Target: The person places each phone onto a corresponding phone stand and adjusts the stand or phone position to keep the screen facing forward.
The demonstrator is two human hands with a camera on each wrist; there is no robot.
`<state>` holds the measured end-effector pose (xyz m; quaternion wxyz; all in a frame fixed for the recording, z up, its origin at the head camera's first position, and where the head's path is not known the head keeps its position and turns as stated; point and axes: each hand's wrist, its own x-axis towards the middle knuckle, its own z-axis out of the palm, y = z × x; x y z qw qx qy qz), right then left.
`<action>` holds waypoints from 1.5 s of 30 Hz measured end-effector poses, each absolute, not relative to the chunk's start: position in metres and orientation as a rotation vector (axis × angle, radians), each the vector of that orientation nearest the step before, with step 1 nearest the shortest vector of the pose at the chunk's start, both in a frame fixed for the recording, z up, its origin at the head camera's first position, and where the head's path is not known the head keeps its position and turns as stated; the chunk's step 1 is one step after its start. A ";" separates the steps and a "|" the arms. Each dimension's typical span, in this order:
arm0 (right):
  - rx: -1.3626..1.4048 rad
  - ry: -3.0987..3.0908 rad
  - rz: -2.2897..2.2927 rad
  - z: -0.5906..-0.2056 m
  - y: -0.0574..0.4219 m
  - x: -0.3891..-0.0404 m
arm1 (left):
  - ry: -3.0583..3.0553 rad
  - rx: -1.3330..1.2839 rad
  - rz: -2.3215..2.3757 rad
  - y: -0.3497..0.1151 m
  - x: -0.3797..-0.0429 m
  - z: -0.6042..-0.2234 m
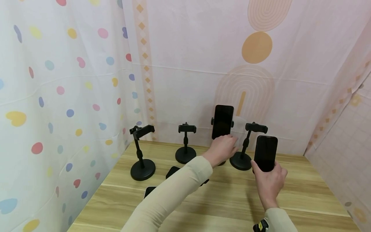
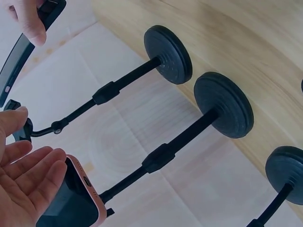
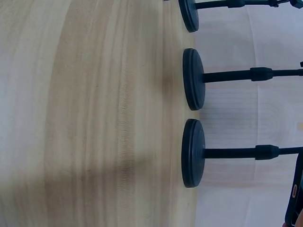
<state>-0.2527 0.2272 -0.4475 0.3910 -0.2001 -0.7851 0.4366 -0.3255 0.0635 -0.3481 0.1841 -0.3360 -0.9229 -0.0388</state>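
Note:
My right hand (image 1: pixel 269 183) grips the lower part of a black smartphone (image 1: pixel 265 153), held upright above the table; its edge (image 3: pixel 294 191) shows in the right wrist view. Just left of it stands a black phone stand (image 1: pixel 241 161) with an unfilled clamp (image 1: pixel 256 128). My left hand (image 2: pixel 28 175) has its fingers extended, one fingertip at or close to that clamp in the left wrist view; contact is unclear. Beside the left hand, a second smartphone (image 1: pixel 222 120) with a pinkish edge sits upright in another stand, whose base is mostly hidden behind the hand in the head view.
Two more black phone stands with unfilled clamps, one at the left (image 1: pixel 143 169) and one further back (image 1: pixel 185 155), stand on the wooden table (image 1: pixel 232 206). Dark phones (image 1: pixel 172 171) (image 1: pixel 149 190) lie partly under my left sleeve. Patterned curtains (image 1: pixel 185 80) hang behind.

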 end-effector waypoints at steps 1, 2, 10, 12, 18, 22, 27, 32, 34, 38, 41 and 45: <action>-0.509 -1.996 1.108 -0.447 0.228 -0.254 | -2.596 -0.947 -0.108 0.064 -0.326 -0.347; -0.506 -1.994 1.107 -0.446 0.228 -0.255 | -2.591 -0.949 -0.107 0.065 -0.327 -0.346; -0.445 -1.972 1.114 -0.438 0.229 -0.260 | -2.556 -0.973 -0.147 0.074 -0.329 -0.338; -0.441 -1.973 1.116 -0.436 0.229 -0.261 | -2.557 -0.982 -0.153 0.077 -0.330 -0.337; -0.429 -1.968 1.107 -0.426 0.231 -0.264 | -2.563 -0.978 -0.191 0.085 -0.331 -0.332; -0.416 -1.967 1.103 -0.421 0.232 -0.266 | -2.588 -0.958 -0.225 0.090 -0.332 -0.331; -0.415 -1.965 1.102 -0.419 0.232 -0.267 | -2.594 -0.926 -0.250 0.097 -0.335 -0.328; -0.411 -1.977 1.102 -0.417 0.232 -0.267 | -2.610 -0.897 -0.285 0.102 -0.340 -0.327; -0.401 -1.980 1.108 -0.415 0.232 -0.267 | -2.620 -0.890 -0.301 0.103 -0.341 -0.327; -0.378 -1.976 1.113 -0.413 0.232 -0.268 | -2.635 -0.868 -0.311 0.106 -0.343 -0.326; -0.359 -1.975 1.102 -0.410 0.232 -0.271 | -2.649 -0.846 -0.336 0.109 -0.345 -0.325; -0.332 -1.976 1.090 -0.406 0.233 -0.275 | -2.659 -0.862 -0.406 0.111 -0.346 -0.325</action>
